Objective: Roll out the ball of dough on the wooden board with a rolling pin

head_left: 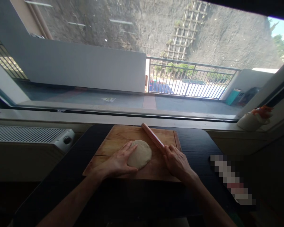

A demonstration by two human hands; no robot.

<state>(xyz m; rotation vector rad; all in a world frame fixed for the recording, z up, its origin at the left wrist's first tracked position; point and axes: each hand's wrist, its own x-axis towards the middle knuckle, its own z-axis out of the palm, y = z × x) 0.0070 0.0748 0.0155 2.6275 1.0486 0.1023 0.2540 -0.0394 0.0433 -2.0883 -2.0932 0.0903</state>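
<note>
A round, flattened piece of pale dough (141, 154) lies on a wooden board (123, 132). My left hand (121, 159) rests against the dough's left side, its fingers and thumb spread along the edge. My right hand (176, 159) is closed around the near end of a rolling pin (153, 135). The pin slants away over the board, its far end reaching the back edge. It lies to the right of the dough, apart from it.
The board sits on a dark table (196, 148) by a window sill (80, 118). A radiator (33, 135) stands at the left. A pixelated object (232, 179) lies at the table's right edge. A white pot (251, 122) stands on the sill.
</note>
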